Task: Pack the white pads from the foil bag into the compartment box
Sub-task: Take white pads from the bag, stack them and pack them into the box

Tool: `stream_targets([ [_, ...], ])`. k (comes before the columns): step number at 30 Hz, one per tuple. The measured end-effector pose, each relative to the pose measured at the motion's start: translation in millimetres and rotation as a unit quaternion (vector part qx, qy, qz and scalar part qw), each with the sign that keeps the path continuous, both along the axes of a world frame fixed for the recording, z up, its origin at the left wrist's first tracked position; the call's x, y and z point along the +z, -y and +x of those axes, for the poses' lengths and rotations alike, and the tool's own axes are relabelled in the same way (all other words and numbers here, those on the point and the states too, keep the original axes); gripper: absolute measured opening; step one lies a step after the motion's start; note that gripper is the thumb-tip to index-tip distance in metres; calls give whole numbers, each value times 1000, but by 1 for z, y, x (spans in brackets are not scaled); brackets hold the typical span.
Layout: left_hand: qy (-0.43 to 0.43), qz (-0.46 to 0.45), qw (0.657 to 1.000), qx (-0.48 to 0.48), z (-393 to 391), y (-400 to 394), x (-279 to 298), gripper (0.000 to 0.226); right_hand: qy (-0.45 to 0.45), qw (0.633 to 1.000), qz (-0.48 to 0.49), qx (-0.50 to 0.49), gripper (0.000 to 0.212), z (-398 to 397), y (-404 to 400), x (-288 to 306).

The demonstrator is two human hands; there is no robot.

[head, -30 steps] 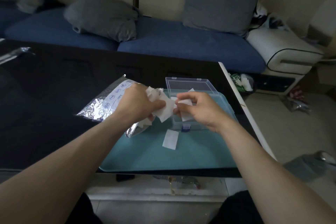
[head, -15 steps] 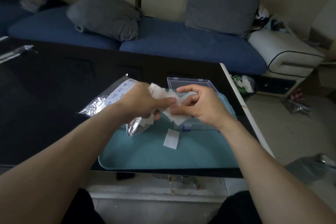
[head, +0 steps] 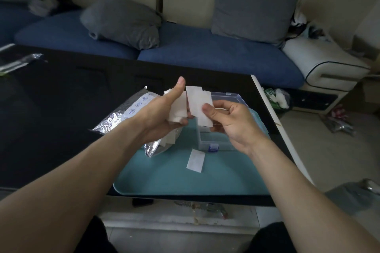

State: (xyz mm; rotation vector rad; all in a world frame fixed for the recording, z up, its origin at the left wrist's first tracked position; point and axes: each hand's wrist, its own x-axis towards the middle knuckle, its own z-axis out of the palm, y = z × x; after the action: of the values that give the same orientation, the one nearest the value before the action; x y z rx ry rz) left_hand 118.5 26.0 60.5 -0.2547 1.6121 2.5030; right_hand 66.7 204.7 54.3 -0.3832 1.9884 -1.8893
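Left hand: gripping a loose stack of white pads above the tray, thumb sticking up, fingers curled under the stack; it is likely serving as the supply so pads can be peeled off one at a time.
Right hand: pinching one pad between thumb and fingers, holding it upright just beside the stack; it looks like it is separating this pad to carry it down to the box.
Bag: lying on the bench with its mouth over the tray's left edge, more pads showing at the opening, kept close so refills are a short reach.
Box: sitting on the tray under the right hand, lid standing open at the back, blue latch facing the person; its compartments are mostly hidden, so I cannot tell how full they are.
Loose pad: lying flat on the tray in front of the box, apart from it, not yet packed.
Tray: teal, sitting at the bench's near edge, catching strays.
Stage: judging by this, packing is under way, with plenty left.
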Motion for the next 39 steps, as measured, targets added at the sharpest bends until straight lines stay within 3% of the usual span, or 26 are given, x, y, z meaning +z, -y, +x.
stream_targets([
  [3,-13,-25,999,-34,1,-11,-3,67,-17,999,34,10,35,5,8,-1],
  [6,-2,-49,999,7,2,-20,-7,49,-86,991,100,11,25,7,8,-2],
  [9,28,-28,997,59,-1,-22,-10,27,-147,975,168,5,37,7,6,-3],
  [13,35,-33,993,103,-1,-22,-7,15,-169,963,208,-39,41,5,4,0],
  [15,33,-32,992,121,0,-21,-5,12,-226,949,216,-45,63,3,2,3],
  [18,45,-35,996,71,3,-20,-5,10,-306,920,239,62,114,4,-1,3],
  [19,51,-37,997,36,4,-20,-5,11,-317,911,247,93,121,5,0,2],
  [22,56,6,996,-73,11,-22,-2,23,-350,904,215,118,105,7,5,0],
  [25,48,72,992,-89,13,-25,1,22,-366,906,190,95,83,7,7,1],
  [30,57,85,994,-47,9,-25,0,16,-351,907,209,105,101,7,6,3],
  [35,46,69,995,-64,8,-25,-4,11,-338,916,195,90,93,6,4,1],
  [39,31,49,997,-42,7,-26,-8,13,-370,900,215,88,100,5,5,2],
])
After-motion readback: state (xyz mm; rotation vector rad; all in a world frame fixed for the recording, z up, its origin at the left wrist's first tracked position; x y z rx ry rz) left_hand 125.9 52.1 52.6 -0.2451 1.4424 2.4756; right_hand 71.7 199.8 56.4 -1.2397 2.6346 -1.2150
